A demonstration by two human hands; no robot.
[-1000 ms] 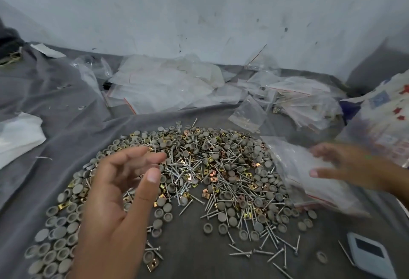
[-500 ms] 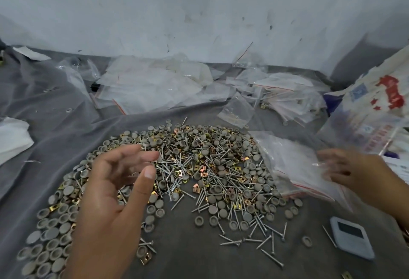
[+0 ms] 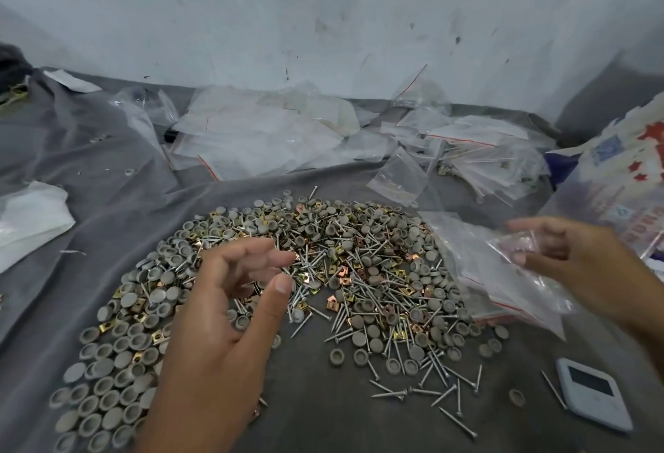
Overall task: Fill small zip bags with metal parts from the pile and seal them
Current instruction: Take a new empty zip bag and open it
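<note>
We saw the big pile of metal parts (image 3: 305, 283) spread on a gray cloth (image 3: 90, 172) in front of a white wall. It had nails, gray round caps and little gold clips. Our left hand (image 3: 222, 330) hung over the pile with loose, bent fingers and held nothing. Our right hand (image 3: 571, 265) pinched a small zip bag (image 3: 517, 242) above a stack of clear bags (image 3: 481, 273) at the pile's right edge. A small white gadget (image 3: 593, 393) lay near the front right.
</note>
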